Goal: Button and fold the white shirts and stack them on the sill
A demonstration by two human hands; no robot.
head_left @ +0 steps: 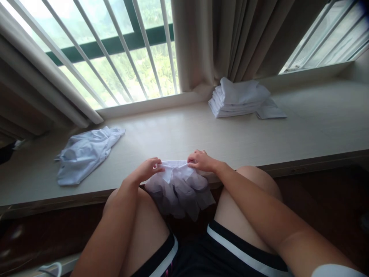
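Note:
A white collared shirt [184, 188] hangs over the front edge of the ledge, its body draping down between my knees. My left hand [150, 168] pinches one end of its collar, and my right hand [200, 160] grips the other end, so the collar is stretched between them. The lower part of the shirt lies in loose folds in shadow. On the ledge to the left is a crumpled white garment [86, 154]. Further back, right of centre, stands a stack of folded white garments [239, 98], with one piece sticking out at its right side.
The pale ledge [173, 130] runs across the view below a barred window [121, 50]. Grey-brown curtains [198, 42] hang to the ledge. My knees press close to its front edge. A white curved object [53, 266] shows at the bottom left.

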